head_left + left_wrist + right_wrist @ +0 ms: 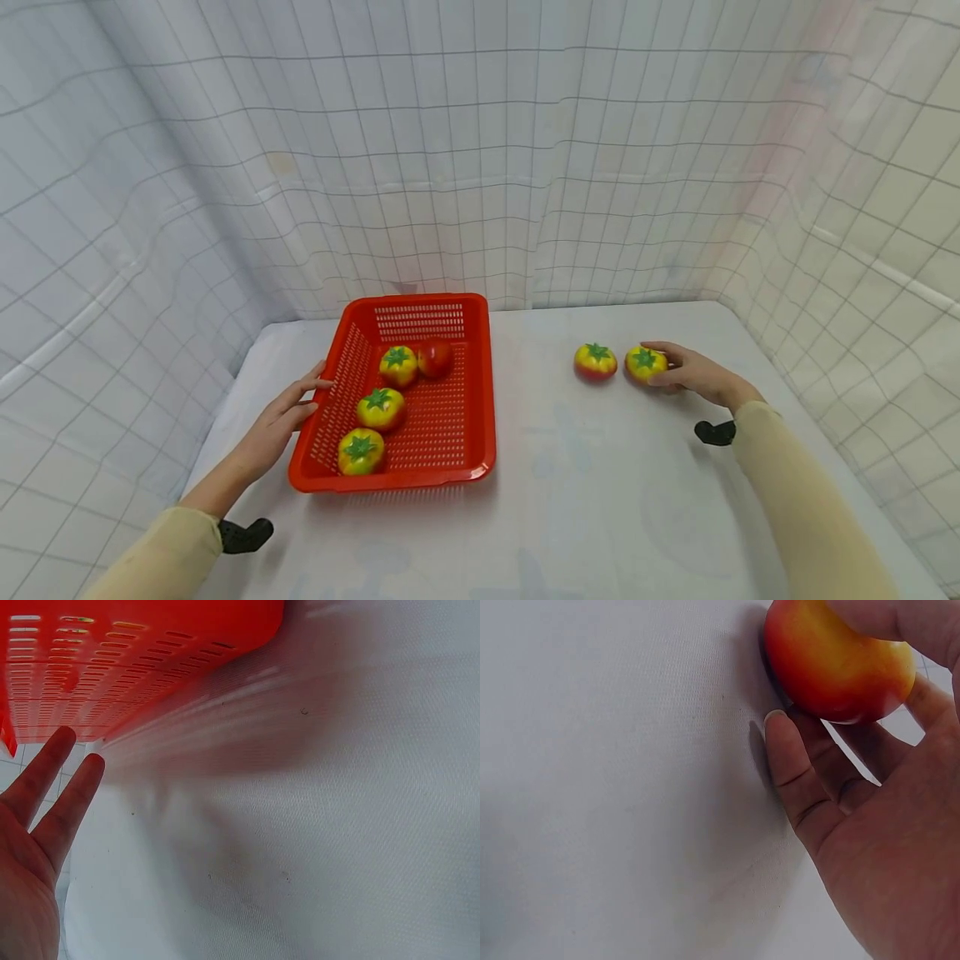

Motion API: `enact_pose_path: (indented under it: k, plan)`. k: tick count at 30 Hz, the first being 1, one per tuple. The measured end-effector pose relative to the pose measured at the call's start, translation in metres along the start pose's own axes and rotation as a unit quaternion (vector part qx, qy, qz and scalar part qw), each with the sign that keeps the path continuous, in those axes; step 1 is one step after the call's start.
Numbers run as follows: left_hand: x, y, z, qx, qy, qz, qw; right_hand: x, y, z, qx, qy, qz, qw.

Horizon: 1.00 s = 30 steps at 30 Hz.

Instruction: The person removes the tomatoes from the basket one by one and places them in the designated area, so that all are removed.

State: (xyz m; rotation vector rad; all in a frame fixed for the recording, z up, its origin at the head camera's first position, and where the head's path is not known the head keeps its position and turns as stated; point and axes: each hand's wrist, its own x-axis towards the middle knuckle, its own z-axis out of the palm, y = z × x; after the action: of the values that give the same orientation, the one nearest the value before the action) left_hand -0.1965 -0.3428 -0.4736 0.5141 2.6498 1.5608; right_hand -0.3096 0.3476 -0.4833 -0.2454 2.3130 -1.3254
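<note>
My right hand [697,377] holds a yellow-and-red tomato [645,364] with a green leafy top, at the right of the white table. In the right wrist view the thumb lies over this tomato [832,660] and the fingers curve around its other side. Just left of it sits a second tomato [596,362]. My left hand [279,421] rests against the left rim of a red plastic basket [491,400], fingers extended. The left wrist view shows two straight fingers [67,814] beside the slotted basket wall [150,660].
Inside the basket lie several tomatoes, among them one near the front [361,452] and a red one [435,358] turned leaf-side away. White checked curtains [465,167] enclose the table [585,500] at the back and both sides.
</note>
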Motion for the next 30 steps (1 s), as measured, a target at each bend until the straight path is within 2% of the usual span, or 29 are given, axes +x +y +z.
enact_pose_path:
  k: [14,30]
  plan:
    - [0.0024,-0.0005,0.0018,-0.024,0.007,0.006,0.9997,0.0004,0.0025,-0.0001,0.006,-0.004,0.004,1.0000]
    - [0.0024,-0.0009,0.0040,-0.043,0.010,-0.015,0.9989,0.0013,0.0049,-0.0010,0.005,-0.004,-0.003,1.0000]
